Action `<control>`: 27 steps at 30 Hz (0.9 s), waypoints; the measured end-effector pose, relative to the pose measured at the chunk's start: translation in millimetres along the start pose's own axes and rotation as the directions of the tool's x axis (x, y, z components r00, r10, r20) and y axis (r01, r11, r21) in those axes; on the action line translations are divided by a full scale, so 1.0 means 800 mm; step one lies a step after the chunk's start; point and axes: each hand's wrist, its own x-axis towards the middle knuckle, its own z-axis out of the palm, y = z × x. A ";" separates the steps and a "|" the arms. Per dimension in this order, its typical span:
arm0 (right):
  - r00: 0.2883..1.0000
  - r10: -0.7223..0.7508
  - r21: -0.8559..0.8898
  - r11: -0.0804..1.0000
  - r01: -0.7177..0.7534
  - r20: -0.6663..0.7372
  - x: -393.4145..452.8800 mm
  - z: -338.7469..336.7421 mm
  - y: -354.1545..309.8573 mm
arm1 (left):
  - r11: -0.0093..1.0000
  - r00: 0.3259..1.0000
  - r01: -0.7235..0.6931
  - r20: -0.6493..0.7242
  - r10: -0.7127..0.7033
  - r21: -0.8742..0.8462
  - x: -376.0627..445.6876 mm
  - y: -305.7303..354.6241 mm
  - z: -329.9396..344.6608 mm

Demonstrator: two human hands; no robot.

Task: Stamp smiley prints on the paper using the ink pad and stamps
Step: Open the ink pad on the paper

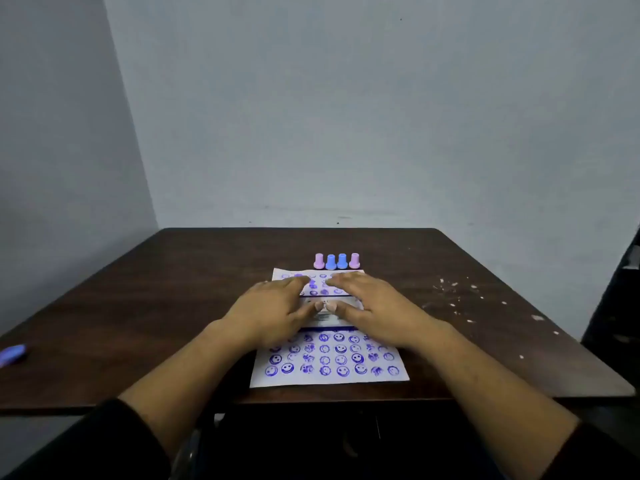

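- Four stamps [336, 261], two pink and two blue, stand upright in a row just beyond the paper [329, 362]; small, stiff and light, each is best pinched by its narrow top.
- Left hand [273, 311] and right hand [375, 306] lie spread, fingers loosely curved, on a flat box, probably the ink pad [325, 315], which rests on the paper; neither clearly grips it.
- Thin paper on the surface [173, 289] looks likely to slide.

We see a dark wooden tabletop [194, 271] carrying the stamped paper [329, 374], four upright stamps [336, 261] in a row behind it, white specks [453, 289] rightward, and a blue object [12, 353] far left.
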 end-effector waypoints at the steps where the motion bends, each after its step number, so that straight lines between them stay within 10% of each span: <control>1: 1.000 0.009 0.026 1.000 -0.010 0.025 -0.001 0.003 0.001 | 1.000 1.000 0.015 0.023 -0.014 -0.014 -0.001 -0.001 0.004; 27: 0.968 0.180 0.269 0.937 -0.223 0.175 -0.007 0.003 0.058 | 0.907 0.985 0.117 0.163 -0.054 -0.404 -0.003 -0.030 0.018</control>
